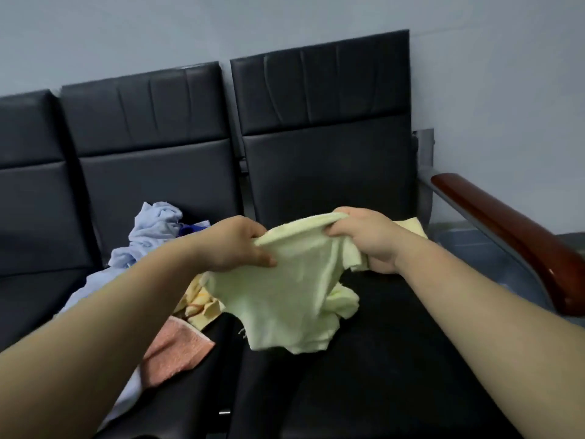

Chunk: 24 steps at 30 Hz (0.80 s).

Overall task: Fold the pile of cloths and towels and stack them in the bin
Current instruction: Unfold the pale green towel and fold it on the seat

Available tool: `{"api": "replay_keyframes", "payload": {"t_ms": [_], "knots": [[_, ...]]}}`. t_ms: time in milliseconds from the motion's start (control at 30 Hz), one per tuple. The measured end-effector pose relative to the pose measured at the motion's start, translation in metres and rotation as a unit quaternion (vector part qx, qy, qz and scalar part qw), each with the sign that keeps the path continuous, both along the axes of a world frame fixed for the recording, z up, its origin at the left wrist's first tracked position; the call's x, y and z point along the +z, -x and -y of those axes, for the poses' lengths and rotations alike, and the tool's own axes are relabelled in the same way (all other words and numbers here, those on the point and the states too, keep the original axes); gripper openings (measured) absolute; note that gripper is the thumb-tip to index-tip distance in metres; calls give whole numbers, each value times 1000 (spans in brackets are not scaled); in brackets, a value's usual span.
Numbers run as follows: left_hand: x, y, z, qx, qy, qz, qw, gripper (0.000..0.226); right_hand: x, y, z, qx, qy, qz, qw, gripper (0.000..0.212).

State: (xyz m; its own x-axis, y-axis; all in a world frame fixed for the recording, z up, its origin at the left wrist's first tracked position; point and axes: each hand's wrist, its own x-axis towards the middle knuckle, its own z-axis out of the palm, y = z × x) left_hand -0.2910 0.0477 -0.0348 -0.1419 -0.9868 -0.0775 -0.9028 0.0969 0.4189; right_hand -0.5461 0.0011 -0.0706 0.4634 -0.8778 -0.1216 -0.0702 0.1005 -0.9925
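Observation:
A pale green towel (285,293) hangs crumpled above the black seat (380,359). My left hand (235,247) grips its upper edge on the left and my right hand (364,237) grips the same edge on the right, the two hands close together. The pile of cloths lies on the seat to the left: a light blue cloth (152,229), a yellow patterned cloth (199,304) and a pink towel (175,350). A bit of pale yellow cloth (410,226) shows behind my right hand. No bin is in view.
A row of black padded chairs (326,137) stands against a grey wall (490,74). A brown wooden armrest (512,229) on a metal frame bounds the seat on the right.

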Motion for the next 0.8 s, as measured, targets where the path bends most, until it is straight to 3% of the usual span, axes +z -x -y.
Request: {"api": "replay_keyframes", "payload": {"t_ms": [100, 167, 233, 267, 333, 400, 467, 533, 600, 667, 733, 800], "knots": [[30, -6, 0, 21, -27, -154, 987, 12, 47, 1, -5, 23, 24, 85, 996, 12], [49, -5, -1, 36, -10, -300, 953, 14, 74, 7, -7, 83, 43, 64, 994, 31], [66, 2, -4, 52, 0, -413, 909, 13, 91, 11, -10, 133, 108, -128, 977, 45], [73, 6, -6, 56, 5, -440, 896, 12, 97, 12, -13, 141, 171, -258, 940, 45], [83, 15, -11, 39, 12, -417, 908, 17, 106, 10, -15, 111, 260, -457, 843, 34], [89, 22, -17, 11, 34, -245, 969, 28, 114, 10, -15, 60, 288, -514, 806, 22], [92, 29, -20, 5, 61, -32, 998, 28, 126, 14, -15, 27, 272, -473, 837, 22], [94, 29, -19, 8, 68, -4, 998, 22, 134, 18, -18, 18, 210, -354, 911, 21], [95, 22, -17, -5, 60, -125, 990, 13, 139, 20, -22, 21, 135, -211, 968, 21], [97, 17, -17, -13, 28, -324, 945, 18, 140, 22, -27, 52, 94, -118, 987, 26], [103, 20, -19, -12, -3, -495, 869, 24, 139, 23, -28, 113, 89, -131, 981, 36], [107, 26, -20, 10, -3, -553, 833, 27, 135, 22, -29, 143, 123, -250, 950, 43]]}}
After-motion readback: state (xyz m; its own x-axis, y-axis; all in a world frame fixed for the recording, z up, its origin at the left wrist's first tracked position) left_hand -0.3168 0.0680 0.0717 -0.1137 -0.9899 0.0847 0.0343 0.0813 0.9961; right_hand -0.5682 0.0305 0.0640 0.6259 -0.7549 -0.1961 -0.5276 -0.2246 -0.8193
